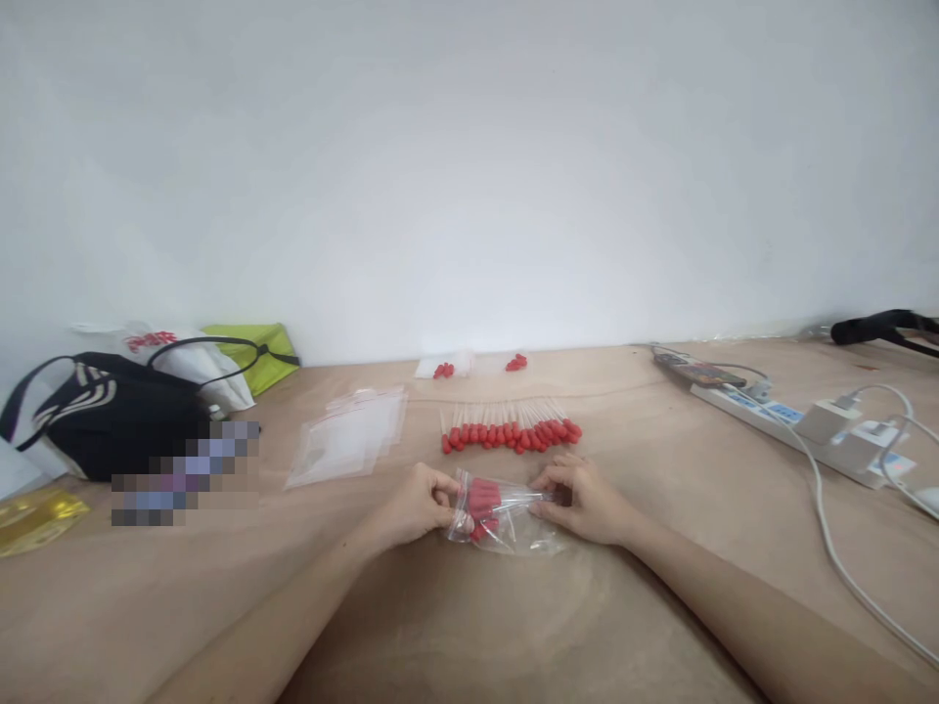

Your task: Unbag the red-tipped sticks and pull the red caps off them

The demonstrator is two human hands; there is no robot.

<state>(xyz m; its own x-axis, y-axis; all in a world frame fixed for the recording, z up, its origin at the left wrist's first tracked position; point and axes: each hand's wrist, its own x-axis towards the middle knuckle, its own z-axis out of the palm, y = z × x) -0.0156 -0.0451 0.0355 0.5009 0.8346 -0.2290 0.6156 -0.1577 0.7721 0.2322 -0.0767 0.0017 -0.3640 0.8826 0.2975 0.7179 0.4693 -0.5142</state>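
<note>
A clear plastic zip bag lies between my hands with a bunch of red-tipped sticks in it, tips to the left. My left hand is closed on the bag's zip end, thumb against the plastic near the red tips. At the bag's other end my right hand is closed, fingertips pinching the plastic around the thin stick ends. Just beyond lies a row of more red-tipped sticks, red ends toward me. Flat zip bags are fanned out to the left.
Two small bags with red pieces lie near the wall. A black bag and a green bag stand at left. On the right are a power strip with chargers, a phone and a white cable.
</note>
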